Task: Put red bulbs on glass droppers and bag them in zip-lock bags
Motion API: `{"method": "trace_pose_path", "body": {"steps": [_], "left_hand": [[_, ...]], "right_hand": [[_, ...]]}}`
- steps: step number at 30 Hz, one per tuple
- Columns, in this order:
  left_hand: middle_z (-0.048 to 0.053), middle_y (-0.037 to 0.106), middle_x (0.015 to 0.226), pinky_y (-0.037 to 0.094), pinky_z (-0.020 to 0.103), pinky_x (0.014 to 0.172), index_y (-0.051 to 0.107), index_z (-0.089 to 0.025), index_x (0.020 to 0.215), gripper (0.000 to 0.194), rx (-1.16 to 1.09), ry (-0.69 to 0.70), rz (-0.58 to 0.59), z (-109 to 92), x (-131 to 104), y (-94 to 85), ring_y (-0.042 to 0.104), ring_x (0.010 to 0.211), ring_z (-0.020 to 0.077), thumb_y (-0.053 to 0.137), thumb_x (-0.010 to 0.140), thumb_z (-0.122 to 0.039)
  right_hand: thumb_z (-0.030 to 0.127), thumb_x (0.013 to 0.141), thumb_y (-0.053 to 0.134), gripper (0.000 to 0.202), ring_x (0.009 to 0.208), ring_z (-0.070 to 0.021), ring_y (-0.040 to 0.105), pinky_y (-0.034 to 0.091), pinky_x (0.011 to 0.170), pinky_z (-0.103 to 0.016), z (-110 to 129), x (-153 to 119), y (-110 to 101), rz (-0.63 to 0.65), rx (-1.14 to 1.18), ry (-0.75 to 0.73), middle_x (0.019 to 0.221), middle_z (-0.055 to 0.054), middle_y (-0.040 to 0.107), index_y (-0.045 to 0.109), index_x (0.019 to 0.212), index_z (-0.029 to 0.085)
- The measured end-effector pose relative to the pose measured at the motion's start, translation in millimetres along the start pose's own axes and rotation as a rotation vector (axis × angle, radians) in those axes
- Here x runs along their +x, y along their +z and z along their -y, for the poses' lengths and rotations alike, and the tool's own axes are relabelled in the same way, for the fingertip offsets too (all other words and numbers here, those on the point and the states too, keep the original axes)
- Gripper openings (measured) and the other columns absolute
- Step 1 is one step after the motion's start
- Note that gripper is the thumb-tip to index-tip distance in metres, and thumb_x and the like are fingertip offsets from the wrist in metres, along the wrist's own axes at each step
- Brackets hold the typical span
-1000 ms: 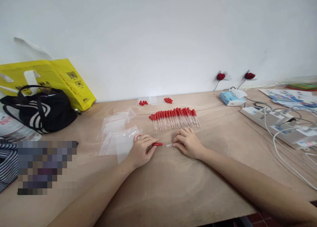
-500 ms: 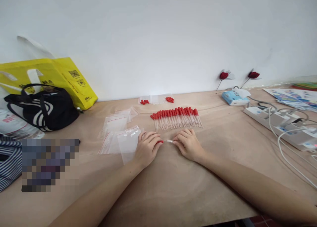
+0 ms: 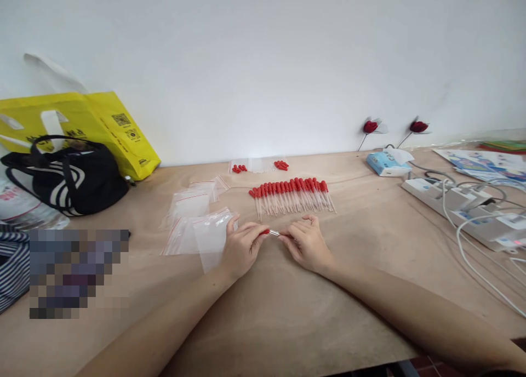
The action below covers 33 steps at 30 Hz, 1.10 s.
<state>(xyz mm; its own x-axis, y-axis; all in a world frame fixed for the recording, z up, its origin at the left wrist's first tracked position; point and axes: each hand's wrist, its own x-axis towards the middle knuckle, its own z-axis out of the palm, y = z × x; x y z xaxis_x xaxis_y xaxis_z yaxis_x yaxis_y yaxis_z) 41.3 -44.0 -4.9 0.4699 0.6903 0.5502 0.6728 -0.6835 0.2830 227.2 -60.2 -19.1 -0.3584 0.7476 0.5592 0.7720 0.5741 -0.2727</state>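
Note:
My left hand [image 3: 242, 247] pinches a red rubber dropper bulb [image 3: 266, 232], mostly hidden by the fingers. Opposite it, my right hand [image 3: 307, 243] is closed on a clear glass dropper tube [image 3: 274, 233], whose wide end meets the bulb's mouth; how far it sits inside I cannot tell. Just beyond both hands lies a row of droppers [image 3: 290, 195], red bulbs pointing to the wall and thin clear tips toward me. Clear zip bags [image 3: 213, 234] with red seal lines are spread beside my left hand.
Near the wall, loose red bulbs [image 3: 281, 165] lie on clear bags. A yellow bag [image 3: 123, 141] and a black bag [image 3: 88, 180] stand at left. To the right are a tissue pack [image 3: 386, 164], a white power strip [image 3: 460, 201] with cables, and two red flowers [image 3: 371, 126].
The red bulb and the glass tube were apart, with a gap between them; now their ends meet. My right hand has shifted slightly left, and the view has moved a little.

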Motion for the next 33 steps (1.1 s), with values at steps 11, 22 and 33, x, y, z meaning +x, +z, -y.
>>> {"method": "trace_pose_path", "body": {"steps": [11,22,33], "left_hand": [[-0.002,0.069,0.075,0.007,0.046,0.103,0.059,-0.022,0.079,0.021,-0.060,0.040,0.090,-2,-4,-1.5,0.063,0.073,0.0152,0.039,0.087,-0.023],[-0.002,0.067,0.073,0.011,0.046,0.102,0.057,-0.020,0.077,0.020,0.000,0.121,0.136,-7,-4,-3.0,0.061,0.073,0.0135,0.038,0.085,-0.019],[-0.001,0.069,0.076,0.007,0.048,0.102,0.061,-0.023,0.081,0.019,0.022,0.105,0.112,2,1,-4.9,0.062,0.079,0.0159,0.042,0.085,-0.023]], "right_hand": [[0.020,0.086,0.037,0.023,0.062,-0.0099,0.048,0.020,0.077,-0.032,-7,0,2,0.054,-0.008,-0.153,0.070,0.000,0.060,0.059,0.081,0.018],[0.019,0.086,0.034,0.025,0.059,-0.0107,0.044,0.021,0.069,-0.030,-2,3,5,0.048,0.022,-0.216,0.068,-0.001,0.060,0.057,0.080,0.016],[0.027,0.088,0.038,0.023,0.073,-0.0125,0.053,0.024,0.073,-0.029,-10,9,4,0.170,0.094,-0.182,0.079,-0.003,0.065,0.059,0.090,0.018]]}}
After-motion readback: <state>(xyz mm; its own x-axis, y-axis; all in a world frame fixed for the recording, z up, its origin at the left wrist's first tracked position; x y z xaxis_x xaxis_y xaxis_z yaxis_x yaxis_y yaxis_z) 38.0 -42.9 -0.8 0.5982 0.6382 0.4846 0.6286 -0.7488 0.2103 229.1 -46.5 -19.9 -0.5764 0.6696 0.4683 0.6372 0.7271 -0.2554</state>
